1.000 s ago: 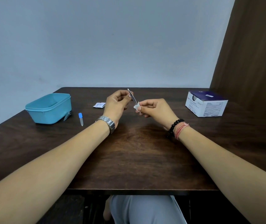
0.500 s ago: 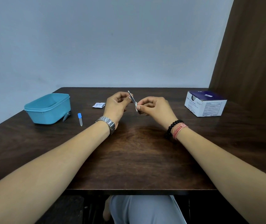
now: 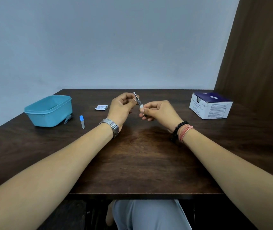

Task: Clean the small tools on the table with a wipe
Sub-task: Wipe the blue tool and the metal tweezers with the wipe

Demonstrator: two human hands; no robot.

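Steel file (image 3: 137, 99) pinched in the left hand (image 3: 121, 107); right hand (image 3: 159, 112) pinches a white wipe (image 3: 141, 106) round it, above the bench (image 3: 140, 155)

Head-worn view, forward-down over table (image 3: 132, 163)

Beside the teal tub (image 3: 49, 112), a nail clipper (image 3: 68, 119) is hiding partly behind its corner; print on the white packet (image 3: 101, 107) and on the box (image 3: 210, 106) is staying too small to read; the wipe (image 3: 141, 106) is showing only a sliver between the right hand (image 3: 159, 112) fingers
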